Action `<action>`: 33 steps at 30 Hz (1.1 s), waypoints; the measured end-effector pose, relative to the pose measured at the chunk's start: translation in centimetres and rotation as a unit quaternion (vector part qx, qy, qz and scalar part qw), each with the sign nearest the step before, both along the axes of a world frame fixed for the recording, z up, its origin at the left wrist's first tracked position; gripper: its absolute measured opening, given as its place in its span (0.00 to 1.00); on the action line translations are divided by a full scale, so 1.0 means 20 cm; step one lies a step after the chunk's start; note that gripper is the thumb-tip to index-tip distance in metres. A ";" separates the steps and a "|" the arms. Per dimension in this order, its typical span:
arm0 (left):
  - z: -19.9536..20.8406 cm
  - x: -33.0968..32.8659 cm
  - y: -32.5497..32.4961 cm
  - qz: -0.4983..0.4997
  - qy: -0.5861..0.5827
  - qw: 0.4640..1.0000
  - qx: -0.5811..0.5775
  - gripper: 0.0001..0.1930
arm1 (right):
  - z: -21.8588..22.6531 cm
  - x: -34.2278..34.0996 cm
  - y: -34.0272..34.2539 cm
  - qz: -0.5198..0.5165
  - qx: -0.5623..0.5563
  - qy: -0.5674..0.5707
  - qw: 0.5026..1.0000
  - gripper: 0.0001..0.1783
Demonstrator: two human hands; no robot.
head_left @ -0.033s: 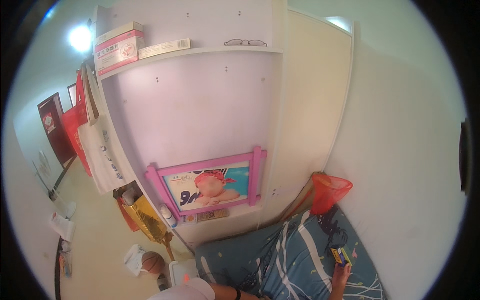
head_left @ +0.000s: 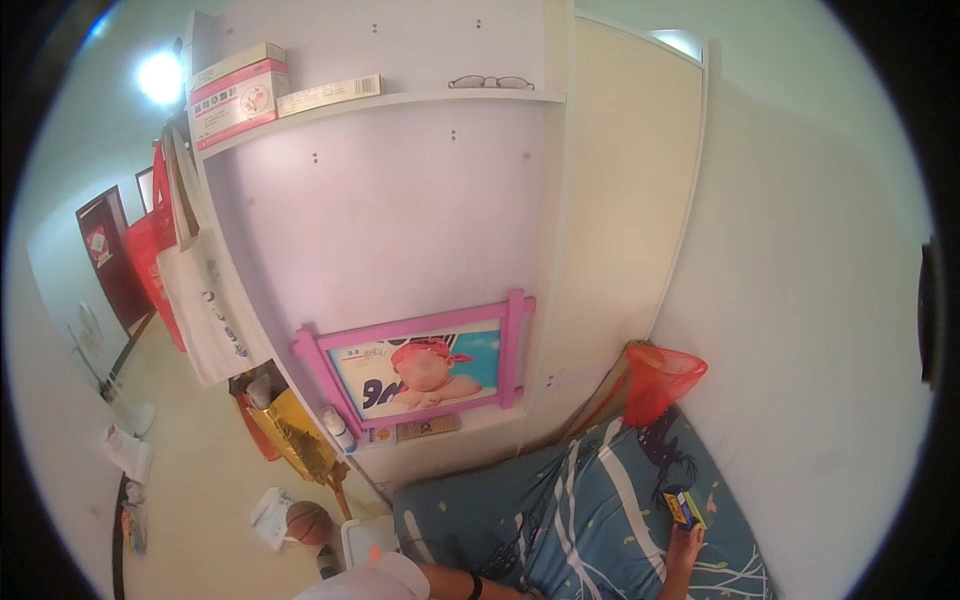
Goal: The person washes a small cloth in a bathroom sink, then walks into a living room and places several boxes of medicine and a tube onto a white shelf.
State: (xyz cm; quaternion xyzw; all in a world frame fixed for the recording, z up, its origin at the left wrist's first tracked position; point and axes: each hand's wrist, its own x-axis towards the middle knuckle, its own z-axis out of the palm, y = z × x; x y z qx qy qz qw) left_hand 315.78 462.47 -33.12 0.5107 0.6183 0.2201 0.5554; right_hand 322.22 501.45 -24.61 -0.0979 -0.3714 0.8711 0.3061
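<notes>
My right hand (head_left: 686, 541) grips a small yellow and dark blue box (head_left: 684, 509) by its lower end. The hand is raised above a dark teal bedspread (head_left: 470, 510) patterned with white branches and leaves. From the lower edge comes my left arm in a pale sleeve, with a black band (head_left: 475, 587) near the wrist. Of my left hand (head_left: 530, 592) only a sliver shows at the bottom of the picture, by the bedding. Its fingers are cut off from view.
A pink-framed baby picture (head_left: 420, 375) leans in a white shelf unit (head_left: 380, 220) beyond the bed. A red mesh net (head_left: 662, 385) stands at the bed's far corner. On the floor at left are a basketball (head_left: 308, 522) and a gold bag (head_left: 300, 435). Cloth bags (head_left: 203, 310) hang above.
</notes>
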 end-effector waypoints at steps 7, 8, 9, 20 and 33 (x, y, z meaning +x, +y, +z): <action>0.03 0.07 -0.07 0.032 0.011 0.999 0.002 0.26 | 0.06 -0.03 -0.02 -0.022 -0.006 -0.014 1.000 0.24; 0.04 0.08 -0.09 0.039 0.013 0.999 0.003 0.26 | 0.08 -0.04 -0.03 -0.024 0.007 -0.016 1.000 0.25; 0.05 0.11 -0.10 0.046 0.014 0.999 0.001 0.26 | 0.09 -0.04 -0.04 -0.016 0.011 -0.013 1.000 0.25; 0.01 0.26 -0.18 0.060 0.015 0.997 0.052 0.27 | 0.96 -0.53 -0.26 0.091 0.104 0.092 0.986 0.29; 2.04 -0.48 -0.96 0.580 0.189 0.651 0.452 0.30 | 2.50 -0.89 -1.63 0.289 0.459 0.197 0.816 0.22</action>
